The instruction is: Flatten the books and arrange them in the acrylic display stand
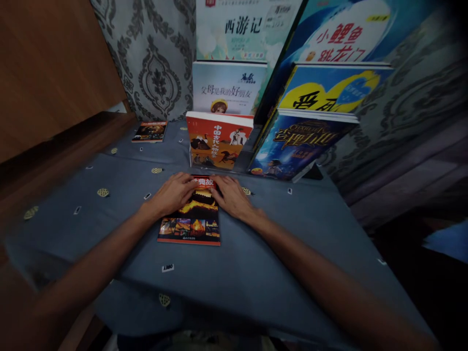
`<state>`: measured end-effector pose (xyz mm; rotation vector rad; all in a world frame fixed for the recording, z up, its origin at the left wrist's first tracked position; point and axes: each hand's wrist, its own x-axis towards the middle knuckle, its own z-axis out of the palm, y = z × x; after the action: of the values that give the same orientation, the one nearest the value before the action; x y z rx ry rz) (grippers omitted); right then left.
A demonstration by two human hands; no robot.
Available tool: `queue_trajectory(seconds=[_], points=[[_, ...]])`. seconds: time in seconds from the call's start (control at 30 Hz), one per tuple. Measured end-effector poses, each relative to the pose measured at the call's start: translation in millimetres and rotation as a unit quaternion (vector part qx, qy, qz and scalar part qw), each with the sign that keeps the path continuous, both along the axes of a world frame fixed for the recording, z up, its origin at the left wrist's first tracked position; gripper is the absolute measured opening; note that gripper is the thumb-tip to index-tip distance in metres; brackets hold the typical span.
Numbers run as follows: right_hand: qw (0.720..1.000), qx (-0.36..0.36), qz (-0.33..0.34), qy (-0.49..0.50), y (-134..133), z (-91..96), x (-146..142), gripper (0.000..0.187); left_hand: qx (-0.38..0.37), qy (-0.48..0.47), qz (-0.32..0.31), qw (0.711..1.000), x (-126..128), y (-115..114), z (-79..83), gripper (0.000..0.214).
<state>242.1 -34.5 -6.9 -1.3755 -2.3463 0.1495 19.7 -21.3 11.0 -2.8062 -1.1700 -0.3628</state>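
A small dark book (199, 209) with a red title band and a row of little photos lies on the blue-grey tablecloth in front of me. My left hand (178, 191) lies over its upper left part, fingers stretched out across the cover. On the upper right side rests my right hand (231, 195), its fingers extended and touching the book's edge and cover. Both hands hide parts of the title and picture. Just beyond them, an orange-red book (219, 144) with figures and a horse stands upright in a clear holder.
To the right of the orange book a blue fantasy book (296, 146) leans in the rack. Behind stand a white book (228, 87), a yellow-and-blue book (329, 90) and larger picture books. Another small dark book (149, 131) lies at the back left, near a wooden panel (54, 68).
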Motion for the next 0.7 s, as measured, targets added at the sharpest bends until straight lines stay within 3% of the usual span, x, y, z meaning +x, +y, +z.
queue_trajectory(seconds=[0.23,0.5,0.7], points=[[1.000,-0.014,-0.013,-0.022,0,3.1,-4,0.033,-0.075,-0.032,-0.153,0.985,13,-17,8.1,0.033],[1.000,-0.009,-0.016,-0.015,0,2.7,-3,0.031,-0.111,-0.020,-0.209,0.971,18,-66,24.5,0.030],[1.000,0.000,-0.010,-0.016,0,1.2,-2,0.030,-0.113,-0.056,-0.222,0.967,9,-96,16.8,0.033]])
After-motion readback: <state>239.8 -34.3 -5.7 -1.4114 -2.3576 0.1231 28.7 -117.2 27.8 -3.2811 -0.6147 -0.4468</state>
